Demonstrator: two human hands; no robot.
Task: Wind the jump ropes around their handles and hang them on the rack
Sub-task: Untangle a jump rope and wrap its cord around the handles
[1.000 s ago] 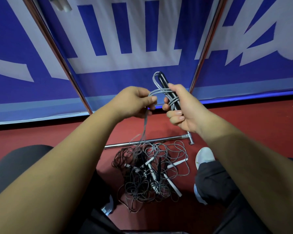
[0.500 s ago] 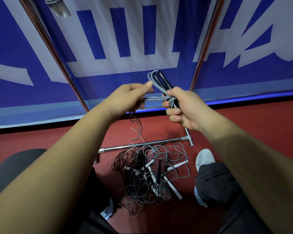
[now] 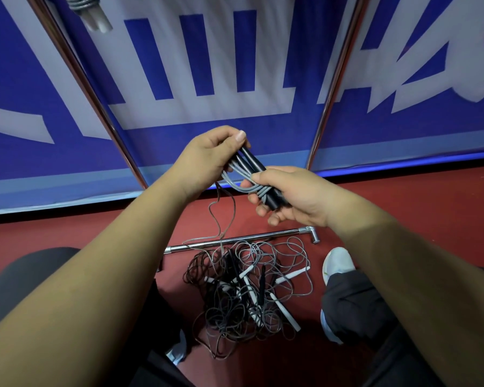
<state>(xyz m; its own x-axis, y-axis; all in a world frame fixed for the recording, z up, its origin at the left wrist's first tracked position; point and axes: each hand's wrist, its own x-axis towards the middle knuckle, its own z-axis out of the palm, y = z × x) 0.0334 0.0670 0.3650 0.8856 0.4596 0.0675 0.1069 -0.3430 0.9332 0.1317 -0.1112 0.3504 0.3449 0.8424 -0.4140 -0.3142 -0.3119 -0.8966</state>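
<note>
Gripping the paired black handles (image 3: pixel 256 163) above the red floor (image 3: pixel 403 213), we are clasping their lower end in our right hand (image 3: pixel 288 194) and their upper end in our left hand (image 3: pixel 204 160). The grey rope (image 3: pixel 243 183) is lying wound across them, its tail hanging toward the tangled pile (image 3: pixel 246 291) below.

My left hand (image 3: pixel 204 160) has come up from pulling the grey rope (image 3: pixel 239 181) sideways and now closes over the top of the black handles (image 3: pixel 254 162), hiding the loop there; my right hand (image 3: pixel 291 196) has dropped lower.
</note>
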